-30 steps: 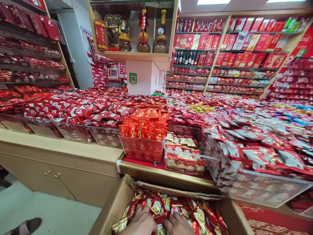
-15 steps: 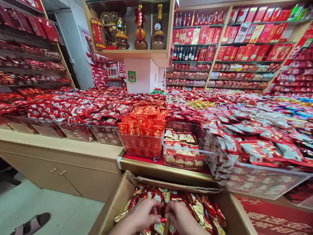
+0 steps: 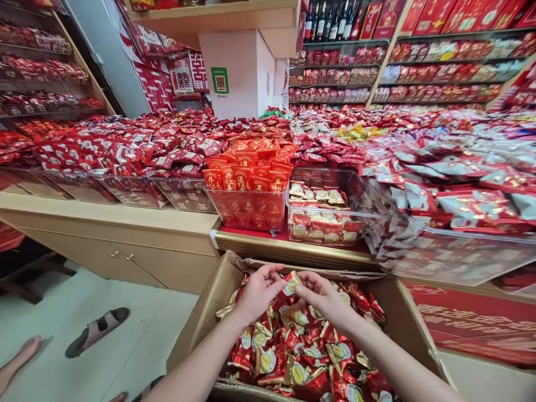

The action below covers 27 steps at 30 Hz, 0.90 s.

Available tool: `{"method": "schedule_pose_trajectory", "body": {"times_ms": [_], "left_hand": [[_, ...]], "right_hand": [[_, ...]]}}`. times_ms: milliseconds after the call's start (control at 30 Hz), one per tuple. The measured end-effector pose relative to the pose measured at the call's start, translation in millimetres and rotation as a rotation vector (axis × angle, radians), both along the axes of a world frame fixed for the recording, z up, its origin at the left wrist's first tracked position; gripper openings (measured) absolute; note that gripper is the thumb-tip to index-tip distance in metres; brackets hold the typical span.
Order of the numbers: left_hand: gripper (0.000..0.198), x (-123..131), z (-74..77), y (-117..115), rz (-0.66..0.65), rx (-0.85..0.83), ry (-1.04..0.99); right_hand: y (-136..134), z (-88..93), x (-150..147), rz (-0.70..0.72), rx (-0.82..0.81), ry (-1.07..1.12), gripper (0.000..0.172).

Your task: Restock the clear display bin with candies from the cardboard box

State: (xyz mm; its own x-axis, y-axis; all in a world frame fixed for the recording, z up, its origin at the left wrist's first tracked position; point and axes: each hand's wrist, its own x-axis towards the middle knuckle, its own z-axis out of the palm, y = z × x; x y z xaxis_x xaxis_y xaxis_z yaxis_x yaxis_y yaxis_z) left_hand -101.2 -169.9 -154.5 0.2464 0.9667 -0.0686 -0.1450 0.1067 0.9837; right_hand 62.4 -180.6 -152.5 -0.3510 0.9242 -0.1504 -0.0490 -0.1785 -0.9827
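Note:
Above a cardboard box point(image 3: 419, 329), my left hand point(image 3: 259, 293) and my right hand point(image 3: 324, 296) meet at a small red and gold wrapped candy packet point(image 3: 290, 283). My right hand pinches its right side between thumb and fingers. My left thumb and fingers close at its left edge. Beneath them, the box holds a heap of similar wrapped candies point(image 3: 299, 373), partly hidden by my hands and forearms.
Beyond the box stand a clear bin with neatly stacked candies point(image 3: 324, 229), a bin of orange-red packets point(image 3: 247, 209) and a large bin of white-red packets point(image 3: 460, 245). A wooden cabinet point(image 3: 138, 240) stands left. A sandal point(image 3: 97, 332) and a person's bare foot point(image 3: 25, 357) are on the floor.
The view has tilted down, showing more of the box and floor. My hands have risen from among the candies, and a packet now shows plainly between them.

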Motion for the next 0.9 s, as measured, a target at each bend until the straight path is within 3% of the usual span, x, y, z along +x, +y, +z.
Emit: {"method": "schedule_pose_trajectory", "body": {"times_ms": [167, 267, 333, 433, 533, 633, 733, 800, 900], "left_hand": [[0.035, 2.7, -1.9, -2.1, 0.003, -0.022, -0.061], [0.029, 0.6, 2.8, -1.4, 0.019, -0.147, -0.161], [0.027, -0.6, 6.1, -2.0, -0.053, -0.266, -0.223], [0.027, 0.1, 7.1, -3.6, -0.141, -0.280, -0.260], [0.033, 2.3, 3.4, -3.7, -0.103, -0.189, -0.221], [0.031, 2.6, 0.2, -2.0, -0.096, -0.137, -0.149], [0.024, 2.2, 1.6, -1.8, -0.055, -0.047, -0.033], [0.020, 3.1, 3.7, -3.6, -0.059, -0.032, 0.016], [0.016, 6.6, 3.2, -7.6, -0.137, -0.147, 0.005]], "right_hand": [[-0.4, -3.3, -0.2, -0.100, 0.146, -0.153, 0.026], [-4.8, 4.6, 2.3, -0.201, 0.508, -0.304, 0.016], [-8.2, 9.3, 3.2, -0.228, 0.754, -0.380, 0.015], [-10.9, 10.1, 3.6, -0.136, 0.885, -0.428, 0.026], [-9.3, 6.2, 3.9, -0.122, 0.790, -0.379, 0.025], [-5.9, 5.2, 3.3, -0.211, 0.501, -0.236, 0.018], [-4.8, 7.5, 0.5, -0.143, 0.293, -0.116, 0.022], [-6.3, 7.7, -2.7, -0.067, 0.291, -0.143, 0.023], [-9.1, 4.0, -8.0, -0.031, 0.353, -0.286, 0.021]]}}
